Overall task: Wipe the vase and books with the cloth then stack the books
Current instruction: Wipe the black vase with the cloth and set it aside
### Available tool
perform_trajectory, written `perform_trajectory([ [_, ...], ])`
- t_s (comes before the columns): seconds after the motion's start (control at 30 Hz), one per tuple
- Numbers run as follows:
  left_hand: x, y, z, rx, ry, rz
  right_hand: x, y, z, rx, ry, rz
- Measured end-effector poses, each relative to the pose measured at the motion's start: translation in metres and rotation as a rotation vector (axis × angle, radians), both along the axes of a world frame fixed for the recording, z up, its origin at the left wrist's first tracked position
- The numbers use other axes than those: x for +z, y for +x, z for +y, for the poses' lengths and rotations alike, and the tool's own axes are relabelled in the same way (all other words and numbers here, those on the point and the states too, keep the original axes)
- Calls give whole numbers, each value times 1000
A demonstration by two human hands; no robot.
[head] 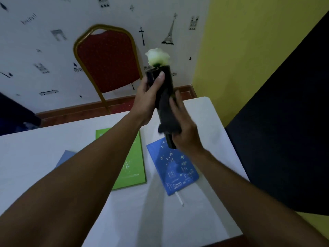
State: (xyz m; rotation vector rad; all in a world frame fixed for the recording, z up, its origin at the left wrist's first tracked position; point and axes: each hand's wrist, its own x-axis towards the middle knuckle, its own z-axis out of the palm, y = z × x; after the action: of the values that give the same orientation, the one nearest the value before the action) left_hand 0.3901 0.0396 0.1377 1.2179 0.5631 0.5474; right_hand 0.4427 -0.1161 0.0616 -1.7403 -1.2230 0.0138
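Both forearms fill the foreground, reaching forward over the white table (pixel 210 114). At their ends the fingers do the work: the left hand (pixel 146 100) closes around the upper part of the black vase (pixel 168 81), thumb pressed on its front face near the rim. The right hand (pixel 185 129) grips the dark grey cloth (pixel 166 114), wrapped against the vase's lower half, fingers curled round cloth and vase together. The vase is held up in the air above the table, tilted slightly with its top leaning left, its base showing just below the right hand's fingers. A white rose (pixel 157 57) sticks out of its mouth.

Below on the table lie three books, flat and unstacked: a green book (pixel 132 168) in the middle, a blue book (pixel 173 168) with white drawings just to its right, and a pale blue book (pixel 65 157) mostly hidden under the left forearm. Beyond the table a red chair (pixel 106 59) with a gold frame stands against patterned wallpaper.
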Motion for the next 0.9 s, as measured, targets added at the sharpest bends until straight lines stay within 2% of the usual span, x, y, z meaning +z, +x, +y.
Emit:
perform_trajectory([
  [0.1,5,-7,7,20,-24,-19,-51,-27,-42,125,-120,-126],
  [0.2,5,-11,6,43,-34,1,-66,-41,-61,168,-122,-66],
  [0.4,3,-19,-15,-186,-88,20,19,-9,1,-46,168,39],
  [0.53,5,-25,-25,-200,-151,-26,50,14,14,-23,193,2],
  [0.63,13,-27,-29,-160,-177,-39,27,-1,-8,4,162,-78],
  [0.8,21,-37,-22,-88,-200,-13,-39,-37,-78,244,-45,-169],
  [0.9,16,-43,-21,-78,-226,13,-39,-33,-82,297,-31,-243],
])
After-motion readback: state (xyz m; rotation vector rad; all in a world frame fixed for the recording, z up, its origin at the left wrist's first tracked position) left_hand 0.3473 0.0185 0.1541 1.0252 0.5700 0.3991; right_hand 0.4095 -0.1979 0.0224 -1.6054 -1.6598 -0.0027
